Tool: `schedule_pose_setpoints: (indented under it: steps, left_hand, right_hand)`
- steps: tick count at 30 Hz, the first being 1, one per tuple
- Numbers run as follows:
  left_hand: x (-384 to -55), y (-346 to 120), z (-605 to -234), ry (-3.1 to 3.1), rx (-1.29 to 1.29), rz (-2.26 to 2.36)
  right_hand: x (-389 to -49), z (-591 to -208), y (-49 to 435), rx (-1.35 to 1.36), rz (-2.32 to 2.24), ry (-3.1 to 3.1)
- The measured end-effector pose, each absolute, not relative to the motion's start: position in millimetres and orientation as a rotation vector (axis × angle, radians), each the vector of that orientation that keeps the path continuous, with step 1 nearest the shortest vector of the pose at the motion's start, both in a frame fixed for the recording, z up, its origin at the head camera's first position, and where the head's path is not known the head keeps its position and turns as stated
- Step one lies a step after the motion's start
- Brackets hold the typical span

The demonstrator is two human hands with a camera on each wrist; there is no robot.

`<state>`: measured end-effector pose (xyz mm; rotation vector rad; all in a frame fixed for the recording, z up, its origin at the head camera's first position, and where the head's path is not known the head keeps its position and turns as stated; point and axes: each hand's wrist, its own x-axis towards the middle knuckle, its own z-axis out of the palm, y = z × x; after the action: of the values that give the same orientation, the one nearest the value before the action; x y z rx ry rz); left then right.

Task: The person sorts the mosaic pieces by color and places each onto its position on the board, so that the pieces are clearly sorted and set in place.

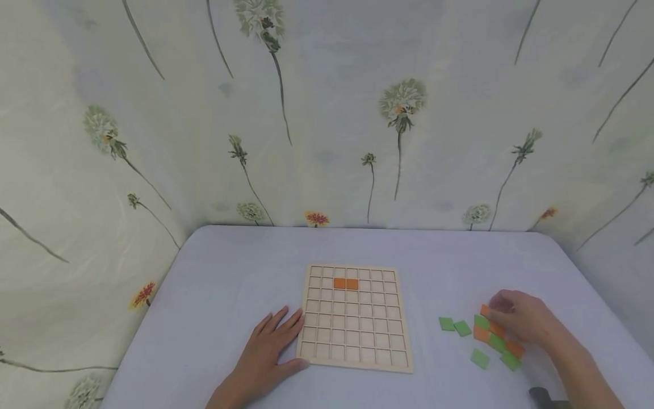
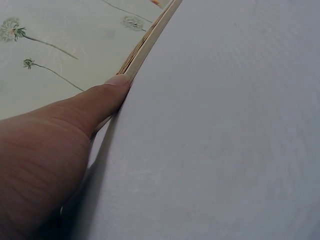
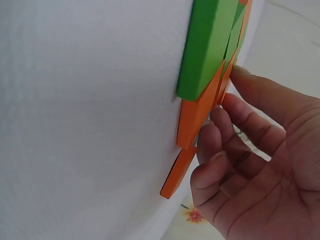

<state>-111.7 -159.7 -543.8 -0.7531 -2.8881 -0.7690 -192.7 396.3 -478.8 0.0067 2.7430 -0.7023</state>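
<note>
A pale wooden grid board (image 1: pixel 353 364) lies on the table, two orange tiles (image 1: pixel 346 283) side by side in its second row from the far edge. My left hand (image 1: pixel 265 355) rests flat with spread fingers at the board's left edge; its thumb (image 2: pixel 102 97) touches the board's near corner in the left wrist view. At the right, my right hand (image 1: pixel 523 319) is over a loose group of orange and green tiles. Thumb and index finger pinch an orange tile (image 3: pixel 226 82) at the group's far side, while the other fingers curl beside it. A green tile (image 3: pixel 207 50) lies closest in the right wrist view.
Several green tiles (image 1: pixel 462 328) lie scattered between the board and the group, with another green tile (image 1: pixel 479 358) nearer me. A dark object (image 1: pixel 541 397) shows at the bottom right edge. Behind the white table (image 1: pixel 245 255) hangs a dandelion-patterned cloth (image 1: pixel 327 113).
</note>
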Motion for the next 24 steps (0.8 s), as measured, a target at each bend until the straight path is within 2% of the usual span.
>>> schedule_pose_setpoints:
  steps: [24]
  left_hand:
    - [-112.8, -159.5, -542.4, -2.943, -0.725, -0.757]
  right_hand:
    - [-196.2, -484.4, 399.7, 0.073, -0.701, 2.738]
